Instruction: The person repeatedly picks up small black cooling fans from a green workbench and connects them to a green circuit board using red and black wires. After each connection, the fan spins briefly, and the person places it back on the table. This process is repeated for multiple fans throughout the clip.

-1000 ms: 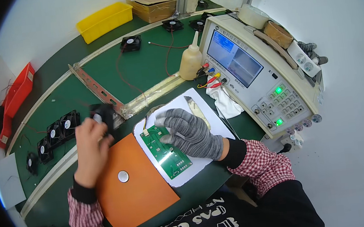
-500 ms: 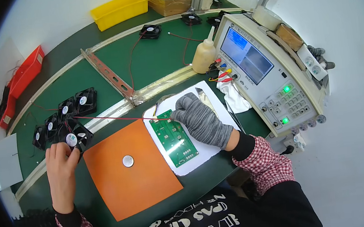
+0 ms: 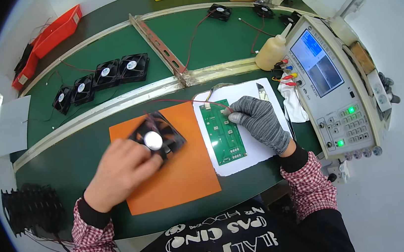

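black fan (image 3: 157, 137) held closed in left hand (image 3: 117, 173) over orange mat (image 3: 178, 178); gloved right hand (image 3: 258, 119) pinches its connector onto green board (image 3: 224, 133).

Operator kit: plaid shirt, black apron, one glove.
Red-and-white checked sleeves with black inner cuffs at both wrists. Left hand (image 3: 117, 173) bare. Right hand (image 3: 260, 122) in a grey knit glove, fingers fully covered. Black apron or top over the chest, white block lettering printed across it, seen inverted from above.
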`<action>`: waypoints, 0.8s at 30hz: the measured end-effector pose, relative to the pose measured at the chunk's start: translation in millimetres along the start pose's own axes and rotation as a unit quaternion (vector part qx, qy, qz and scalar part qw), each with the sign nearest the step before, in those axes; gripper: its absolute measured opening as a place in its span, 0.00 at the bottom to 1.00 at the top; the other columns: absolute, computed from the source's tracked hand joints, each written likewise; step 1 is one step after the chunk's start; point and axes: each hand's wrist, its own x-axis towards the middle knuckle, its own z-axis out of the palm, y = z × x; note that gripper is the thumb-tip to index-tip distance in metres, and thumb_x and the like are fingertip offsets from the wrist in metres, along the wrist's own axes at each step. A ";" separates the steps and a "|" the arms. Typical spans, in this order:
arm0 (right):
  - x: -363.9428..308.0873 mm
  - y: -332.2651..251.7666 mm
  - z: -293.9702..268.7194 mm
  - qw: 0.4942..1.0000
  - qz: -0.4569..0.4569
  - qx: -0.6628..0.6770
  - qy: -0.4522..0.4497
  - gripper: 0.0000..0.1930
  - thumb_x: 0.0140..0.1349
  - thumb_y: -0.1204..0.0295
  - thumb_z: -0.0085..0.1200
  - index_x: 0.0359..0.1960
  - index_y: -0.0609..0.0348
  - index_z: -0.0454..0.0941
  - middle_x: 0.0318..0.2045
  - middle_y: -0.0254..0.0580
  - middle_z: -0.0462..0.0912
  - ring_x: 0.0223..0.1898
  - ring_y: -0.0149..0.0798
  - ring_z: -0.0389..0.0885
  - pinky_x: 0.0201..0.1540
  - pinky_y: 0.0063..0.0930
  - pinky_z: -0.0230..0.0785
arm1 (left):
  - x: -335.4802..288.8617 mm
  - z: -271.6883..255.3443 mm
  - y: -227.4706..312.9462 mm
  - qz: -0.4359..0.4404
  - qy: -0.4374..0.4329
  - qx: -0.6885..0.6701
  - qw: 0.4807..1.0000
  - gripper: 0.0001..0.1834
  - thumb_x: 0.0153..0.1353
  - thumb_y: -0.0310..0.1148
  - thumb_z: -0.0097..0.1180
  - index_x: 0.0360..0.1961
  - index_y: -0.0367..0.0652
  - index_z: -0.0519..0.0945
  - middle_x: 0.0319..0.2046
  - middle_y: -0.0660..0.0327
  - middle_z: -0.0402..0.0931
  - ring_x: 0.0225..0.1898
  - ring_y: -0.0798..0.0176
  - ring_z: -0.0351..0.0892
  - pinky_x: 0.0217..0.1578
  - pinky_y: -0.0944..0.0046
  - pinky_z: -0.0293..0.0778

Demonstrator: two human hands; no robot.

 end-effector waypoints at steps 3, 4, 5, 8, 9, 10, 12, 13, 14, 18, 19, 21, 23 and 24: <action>-1.5 -3.2 2.9 0.998 0.008 0.055 -0.017 0.09 0.52 0.72 0.65 0.33 0.62 0.82 0.29 0.42 0.77 0.31 0.41 0.78 0.38 0.32 0.71 | 2.1 4.0 0.1 -0.026 -0.033 -0.106 0.993 0.11 0.50 0.25 0.57 0.38 0.42 0.76 0.31 0.62 0.72 0.35 0.58 0.74 0.40 0.61 0.68; -1.5 -4.6 5.1 0.997 0.007 0.067 -0.021 0.09 0.51 0.72 0.66 0.32 0.62 0.82 0.28 0.42 0.77 0.30 0.41 0.77 0.37 0.33 0.71 | 1.4 6.1 -4.4 -0.042 0.008 -0.132 0.990 0.12 0.50 0.25 0.58 0.38 0.41 0.76 0.31 0.62 0.73 0.37 0.57 0.74 0.41 0.61 0.68; -0.7 -4.4 7.1 0.999 -0.013 0.028 -0.011 0.10 0.50 0.72 0.67 0.31 0.62 0.81 0.28 0.41 0.75 0.31 0.42 0.77 0.37 0.33 0.71 | -0.8 8.1 -8.3 -0.059 0.049 -0.158 0.985 0.12 0.50 0.24 0.58 0.38 0.40 0.76 0.32 0.61 0.74 0.38 0.56 0.75 0.41 0.60 0.69; 2.5 -1.8 11.5 0.997 -0.053 -0.062 0.004 0.11 0.46 0.71 0.69 0.26 0.62 0.78 0.27 0.41 0.73 0.32 0.43 0.74 0.36 0.35 0.69 | 6.0 10.9 7.9 -0.187 0.055 -0.164 0.967 0.33 0.45 0.36 0.68 0.53 0.36 0.72 0.42 0.50 0.72 0.46 0.46 0.71 0.50 0.52 0.66; 2.4 -0.4 10.5 0.996 -0.052 -0.073 0.005 0.12 0.45 0.71 0.69 0.25 0.62 0.77 0.27 0.40 0.72 0.32 0.43 0.74 0.37 0.36 0.68 | 13.8 12.4 15.0 -0.210 0.059 -0.130 0.967 0.39 0.44 0.40 0.70 0.57 0.35 0.70 0.45 0.48 0.71 0.48 0.45 0.70 0.52 0.51 0.65; 3.3 0.5 6.8 0.995 -0.054 -0.086 0.007 0.12 0.44 0.71 0.69 0.24 0.61 0.76 0.26 0.40 0.71 0.33 0.43 0.73 0.37 0.37 0.68 | 16.3 21.8 17.5 -0.208 0.010 -0.100 0.973 0.53 0.38 0.49 0.74 0.62 0.32 0.63 0.51 0.45 0.67 0.52 0.44 0.67 0.53 0.50 0.63; 6.0 8.6 9.8 0.995 -0.070 -0.076 -0.005 0.13 0.43 0.71 0.69 0.22 0.60 0.75 0.28 0.41 0.72 0.34 0.44 0.73 0.38 0.37 0.68 | 17.2 34.4 23.6 -0.220 -0.016 -0.074 0.973 0.53 0.38 0.48 0.74 0.63 0.32 0.62 0.51 0.46 0.66 0.52 0.44 0.66 0.53 0.50 0.62; 5.8 11.5 9.2 0.994 -0.075 -0.076 -0.008 0.13 0.42 0.71 0.69 0.22 0.60 0.74 0.28 0.41 0.72 0.34 0.44 0.73 0.39 0.38 0.68 | 21.2 40.8 27.4 -0.220 -0.027 -0.065 0.973 0.53 0.39 0.47 0.74 0.63 0.31 0.62 0.51 0.47 0.66 0.52 0.44 0.66 0.54 0.49 0.62; 4.9 7.3 11.7 0.996 -0.073 -0.053 0.010 0.13 0.41 0.71 0.69 0.21 0.59 0.73 0.29 0.42 0.72 0.35 0.45 0.73 0.40 0.37 0.68 | 21.4 43.6 26.2 -0.208 -0.021 -0.076 0.975 0.53 0.38 0.45 0.74 0.63 0.30 0.62 0.50 0.47 0.67 0.52 0.43 0.66 0.54 0.49 0.62; 7.1 6.3 7.9 0.993 -0.087 -0.074 -0.021 0.11 0.46 0.75 0.67 0.22 0.60 0.73 0.30 0.41 0.73 0.35 0.43 0.75 0.40 0.35 0.69 | 23.5 11.6 35.1 -0.120 0.091 -0.009 0.989 0.48 0.37 0.40 0.73 0.60 0.29 0.66 0.52 0.46 0.70 0.51 0.44 0.69 0.52 0.49 0.63; 5.8 6.9 5.0 0.993 -0.080 -0.083 -0.020 0.11 0.45 0.73 0.67 0.21 0.60 0.74 0.29 0.42 0.72 0.35 0.45 0.74 0.41 0.37 0.69 | 20.5 -3.9 41.1 -0.073 0.122 0.046 0.989 0.41 0.46 0.42 0.69 0.59 0.30 0.69 0.51 0.45 0.72 0.50 0.45 0.72 0.50 0.51 0.66; 4.7 4.9 3.7 0.994 -0.077 -0.078 -0.020 0.12 0.44 0.72 0.67 0.21 0.60 0.74 0.28 0.43 0.72 0.35 0.47 0.73 0.42 0.38 0.68 | 7.0 -21.7 53.9 0.062 0.311 0.156 0.936 0.27 0.66 0.48 0.46 0.52 0.32 0.72 0.47 0.44 0.75 0.49 0.47 0.74 0.43 0.54 0.72; 6.4 2.1 10.3 0.994 -0.083 -0.068 -0.020 0.12 0.45 0.73 0.67 0.21 0.60 0.73 0.28 0.43 0.72 0.35 0.47 0.73 0.42 0.38 0.68 | -11.1 -20.8 73.3 -0.063 0.362 0.131 0.921 0.23 0.63 0.49 0.51 0.44 0.36 0.74 0.32 0.48 0.75 0.28 0.49 0.75 0.25 0.54 0.70; 6.4 3.1 10.5 0.995 -0.079 -0.062 -0.023 0.12 0.45 0.73 0.67 0.21 0.60 0.73 0.28 0.43 0.71 0.35 0.47 0.73 0.42 0.38 0.68 | -3.9 -25.3 78.9 -0.110 0.329 0.025 0.937 0.20 0.64 0.47 0.50 0.39 0.36 0.75 0.27 0.50 0.73 0.24 0.52 0.73 0.22 0.57 0.68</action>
